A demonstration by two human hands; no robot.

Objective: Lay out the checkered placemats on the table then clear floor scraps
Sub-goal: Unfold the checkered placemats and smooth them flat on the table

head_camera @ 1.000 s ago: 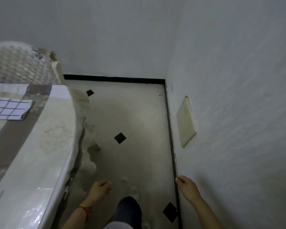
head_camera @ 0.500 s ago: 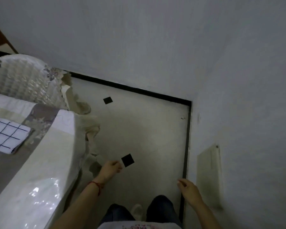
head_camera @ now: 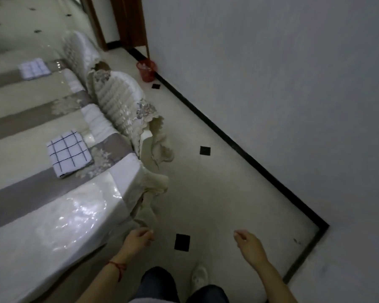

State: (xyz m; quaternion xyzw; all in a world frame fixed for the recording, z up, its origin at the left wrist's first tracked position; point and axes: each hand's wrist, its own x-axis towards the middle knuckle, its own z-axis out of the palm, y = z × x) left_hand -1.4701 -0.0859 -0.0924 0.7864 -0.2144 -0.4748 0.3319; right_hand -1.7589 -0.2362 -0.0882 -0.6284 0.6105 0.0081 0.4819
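Two checkered placemats sit on the desk (head_camera: 59,217). The near placemat (head_camera: 68,153) is folded into a thick square with dark lines on white, and it lies flat near the desk edge, in front of a chair (head_camera: 120,106) with a padded cover. The far placemat (head_camera: 34,68) lies the same way farther along, by a second chair (head_camera: 81,51). I think each one marks a seat, so the laying-out part looks done along this side.

The person stands in the gap between the desk and the wall (head_camera: 271,84). The left hand (head_camera: 137,239) hangs just beside the hanging corner of the tablecloth (head_camera: 149,189). Its grip is loose, with fingers softly curled, and I cannot tell if something tiny is pinched there. The right hand (head_camera: 248,244) hangs near the wall with relaxed fingers and holds nothing.

The floor (head_camera: 206,193) is pale with small black squares (head_camera: 182,242), which are tile marks, not scraps. I see no scraps on it. A red bin (head_camera: 146,71) stands by the wall far ahead, most likely where scraps go.

I see no brand, label or writing anywhere.
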